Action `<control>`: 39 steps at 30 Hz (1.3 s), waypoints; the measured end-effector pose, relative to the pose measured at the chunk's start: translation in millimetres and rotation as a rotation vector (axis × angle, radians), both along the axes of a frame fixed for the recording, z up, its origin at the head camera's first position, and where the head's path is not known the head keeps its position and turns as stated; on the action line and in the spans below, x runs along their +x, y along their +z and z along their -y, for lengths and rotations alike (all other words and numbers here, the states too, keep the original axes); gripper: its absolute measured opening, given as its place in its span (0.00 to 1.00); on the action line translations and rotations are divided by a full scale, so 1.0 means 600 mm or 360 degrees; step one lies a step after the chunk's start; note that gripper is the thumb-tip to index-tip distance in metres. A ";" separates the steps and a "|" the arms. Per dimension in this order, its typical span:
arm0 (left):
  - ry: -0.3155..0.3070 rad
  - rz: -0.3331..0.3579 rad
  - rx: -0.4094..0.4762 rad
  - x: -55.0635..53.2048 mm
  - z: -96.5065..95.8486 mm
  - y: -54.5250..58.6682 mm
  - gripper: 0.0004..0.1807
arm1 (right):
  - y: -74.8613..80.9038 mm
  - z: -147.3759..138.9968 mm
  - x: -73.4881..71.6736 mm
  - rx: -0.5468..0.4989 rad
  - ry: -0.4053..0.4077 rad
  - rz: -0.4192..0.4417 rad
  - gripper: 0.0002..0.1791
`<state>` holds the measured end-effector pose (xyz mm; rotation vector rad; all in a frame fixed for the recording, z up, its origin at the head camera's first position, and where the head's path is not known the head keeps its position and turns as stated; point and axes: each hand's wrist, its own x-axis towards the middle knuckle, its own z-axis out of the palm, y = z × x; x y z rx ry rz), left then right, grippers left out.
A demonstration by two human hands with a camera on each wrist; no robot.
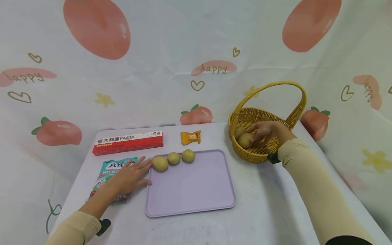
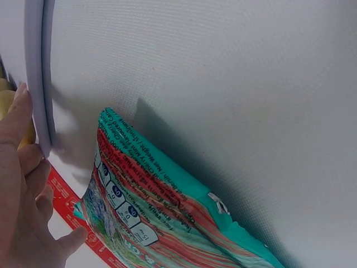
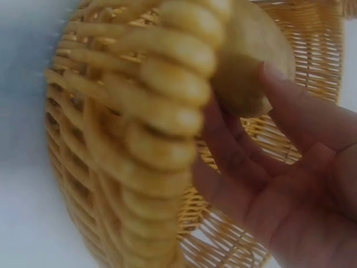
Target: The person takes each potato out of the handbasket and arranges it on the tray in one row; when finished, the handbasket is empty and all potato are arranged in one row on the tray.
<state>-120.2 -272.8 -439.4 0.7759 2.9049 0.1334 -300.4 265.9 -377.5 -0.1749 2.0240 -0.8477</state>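
My right hand (image 1: 265, 132) reaches into a yellow woven basket (image 1: 249, 157). Its thumb and fingers lie around a potato (image 3: 254, 56), partly hidden by the basket rim in the right wrist view. Another potato (image 1: 239, 132) rests behind that one in the basket. At the left edge of a lilac tray (image 1: 191, 190), my left hand (image 1: 130, 177) lies with fingers extended, its fingertips beside the nearest potato (image 1: 160, 163) on the tray. Two more potatoes, a middle potato (image 1: 174, 158) and a right-hand potato (image 1: 188, 155), sit along the tray's far edge.
A teal FOX'S candy bag (image 2: 162, 206) lies partly under my left hand and forearm. Behind it stands a red and white pasta box (image 1: 128, 143). A small orange wrapped snack (image 1: 190, 137) lies beyond the tray. The basket's tall handle (image 1: 275, 83) arches above my right hand.
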 end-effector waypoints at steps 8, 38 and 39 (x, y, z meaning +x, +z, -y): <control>-0.0010 -0.0001 0.0005 -0.001 0.001 -0.002 0.42 | -0.004 0.003 -0.003 -0.0014 0.0225 -0.0153 0.38; -0.0017 -0.0008 0.0008 -0.002 -0.001 -0.001 0.42 | 0.100 -0.001 0.056 -0.0414 0.0673 -0.0579 0.27; -0.0015 -0.0009 0.0012 -0.002 -0.001 0.000 0.42 | 0.099 0.009 0.060 -0.0438 0.0708 -0.0587 0.27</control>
